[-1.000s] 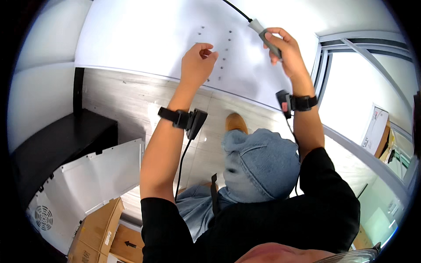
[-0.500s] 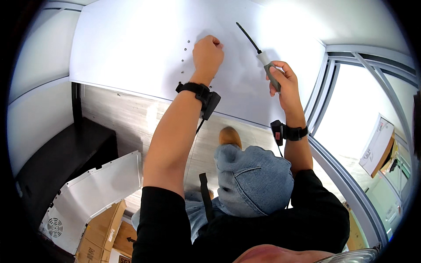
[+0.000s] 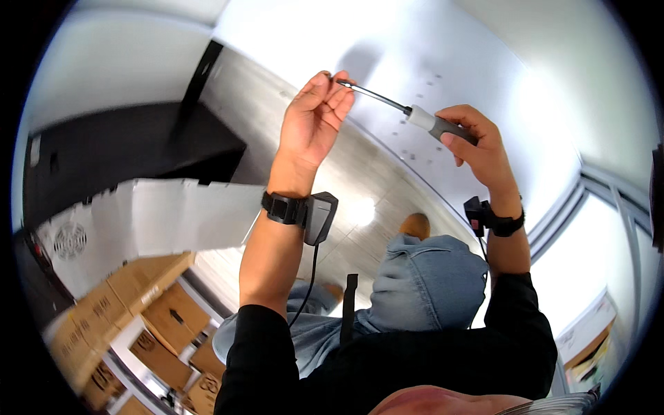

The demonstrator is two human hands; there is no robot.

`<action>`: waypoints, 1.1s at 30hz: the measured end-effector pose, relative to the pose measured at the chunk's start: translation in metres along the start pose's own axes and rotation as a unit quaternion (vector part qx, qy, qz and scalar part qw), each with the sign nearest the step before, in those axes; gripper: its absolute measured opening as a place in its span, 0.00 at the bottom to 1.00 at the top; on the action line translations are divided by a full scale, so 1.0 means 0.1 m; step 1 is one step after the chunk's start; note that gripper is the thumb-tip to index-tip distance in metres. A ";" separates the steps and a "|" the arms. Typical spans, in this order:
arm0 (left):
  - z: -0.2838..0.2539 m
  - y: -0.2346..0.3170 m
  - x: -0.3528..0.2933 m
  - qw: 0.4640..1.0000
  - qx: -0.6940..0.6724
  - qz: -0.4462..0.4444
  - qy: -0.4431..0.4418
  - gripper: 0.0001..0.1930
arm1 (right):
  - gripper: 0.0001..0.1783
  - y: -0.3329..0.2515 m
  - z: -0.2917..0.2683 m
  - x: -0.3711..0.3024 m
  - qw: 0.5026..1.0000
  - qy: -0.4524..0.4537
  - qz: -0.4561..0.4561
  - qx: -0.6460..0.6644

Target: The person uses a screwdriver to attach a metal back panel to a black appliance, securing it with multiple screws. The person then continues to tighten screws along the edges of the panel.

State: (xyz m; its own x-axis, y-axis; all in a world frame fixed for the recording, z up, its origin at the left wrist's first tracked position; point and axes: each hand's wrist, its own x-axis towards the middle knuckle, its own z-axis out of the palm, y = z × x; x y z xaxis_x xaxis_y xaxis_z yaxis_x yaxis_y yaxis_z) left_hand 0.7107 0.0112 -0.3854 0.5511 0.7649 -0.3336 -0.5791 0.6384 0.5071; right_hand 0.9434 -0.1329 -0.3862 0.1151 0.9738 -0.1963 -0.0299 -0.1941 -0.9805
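Note:
My right hand (image 3: 477, 142) is wrapped round the grey handle of a screwdriver (image 3: 373, 95), whose shaft points left toward my other hand. With its palm turned up, my left hand (image 3: 315, 117) pinches a small dark piece (image 3: 326, 75) between thumb and forefinger, too small to name for certain. The screwdriver's tip lies right beside these fingertips; whether it touches the piece I cannot tell. Several small dark metal parts (image 3: 404, 123) lie scattered on the white table (image 3: 394, 41) beyond and below the shaft.
At the left stands a black cabinet (image 3: 131, 138), with a bent white panel (image 3: 166, 221) in front of it. Cardboard boxes (image 3: 176, 315) are stacked at the lower left. A metal frame (image 3: 609, 200) runs along the right side. My shoe (image 3: 415, 225) shows below the table edge.
My left hand has come up off the table and turned over with a small piece in its fingers. The screwdriver has swung to point left at it. The whole view has rotated.

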 end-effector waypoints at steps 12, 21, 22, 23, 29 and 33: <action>-0.31 1.06 -1.28 0.981 -0.046 0.189 -0.012 0.07 | 0.13 -1.00 1.16 0.40 0.977 -0.187 -0.049 -0.092; -0.28 1.67 -1.92 0.965 0.024 0.260 0.018 0.06 | 0.12 -1.76 1.86 0.24 0.956 -0.243 -0.074 -0.147; -0.25 1.74 -1.98 0.962 0.025 0.269 0.030 0.05 | 0.12 -1.85 1.94 0.20 0.955 -0.243 -0.074 -0.156; -0.24 1.82 -2.03 0.960 0.029 0.279 0.015 0.05 | 0.12 -1.96 2.02 0.16 0.952 -0.246 -0.078 -0.165; -0.19 2.21 -2.34 0.956 0.044 0.291 0.021 0.05 | 0.17 -2.43 2.47 -0.06 0.888 -0.164 -0.280 -0.327; -0.35 2.34 -2.46 0.955 0.027 0.288 0.059 0.06 | 0.26 -2.43 2.87 -0.32 0.880 -0.131 -0.303 -0.343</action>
State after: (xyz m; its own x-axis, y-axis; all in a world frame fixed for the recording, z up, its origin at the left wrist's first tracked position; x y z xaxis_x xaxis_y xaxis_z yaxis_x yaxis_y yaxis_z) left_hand 0.4181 -0.0247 -0.2127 0.0769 0.9944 -0.0720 -0.7325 0.1054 0.6725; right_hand 0.6616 -0.0825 -0.1397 -0.3313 0.8999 0.2835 0.5748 0.4308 -0.6957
